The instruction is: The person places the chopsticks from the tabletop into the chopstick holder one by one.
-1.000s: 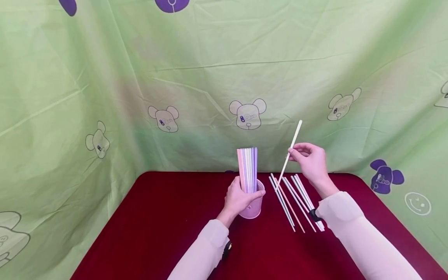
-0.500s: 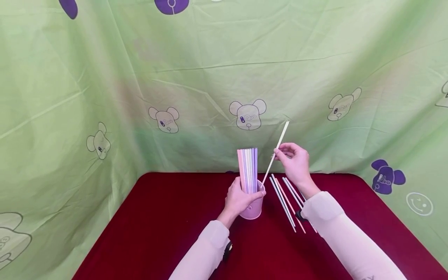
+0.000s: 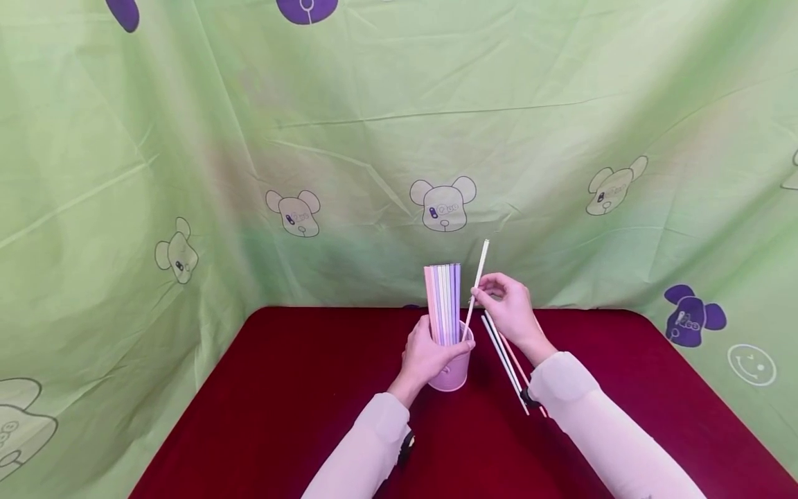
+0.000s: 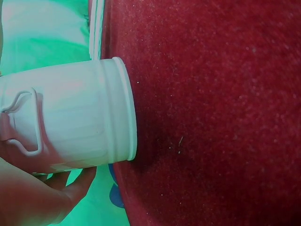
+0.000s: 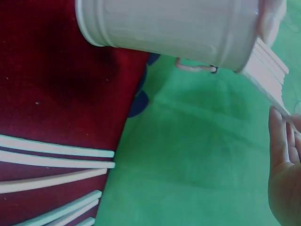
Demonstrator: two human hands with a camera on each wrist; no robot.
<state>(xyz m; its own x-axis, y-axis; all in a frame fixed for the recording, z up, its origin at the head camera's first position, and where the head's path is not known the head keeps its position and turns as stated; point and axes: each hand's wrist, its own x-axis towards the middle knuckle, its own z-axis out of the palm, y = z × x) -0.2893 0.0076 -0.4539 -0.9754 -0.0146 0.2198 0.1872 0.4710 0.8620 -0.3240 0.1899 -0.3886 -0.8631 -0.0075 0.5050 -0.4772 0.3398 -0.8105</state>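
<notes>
A small pink pail (image 3: pixel 450 375) with side handles stands on the red cloth, holding a bundle of pastel sticks (image 3: pixel 442 298) upright. My left hand (image 3: pixel 427 355) grips the pail near its rim, with the thumb across the front; in the left wrist view its fingers curl behind the pail wall (image 4: pixel 70 117). My right hand (image 3: pixel 510 308) pinches a pale thin stick (image 3: pixel 483 260) between thumb and fingers. That stick leans to the right, its lower end at the pail's right rim, beside the bundle. In the right wrist view, the right hand (image 5: pixel 284 181) is at the frame's edge.
Several loose sticks (image 3: pixel 503 364) lie on the red tablecloth (image 3: pixel 280 409) right of the pail, partly under my right forearm. In the right wrist view, spread stick ends (image 5: pixel 51 151) show near the table edge. A green printed curtain (image 3: pixel 374 145) hangs behind the table.
My right hand has moved left and then down, carrying the pale stick from above the loose sticks to the pail, where its lower end meets the rim. The left hand stays in place.
</notes>
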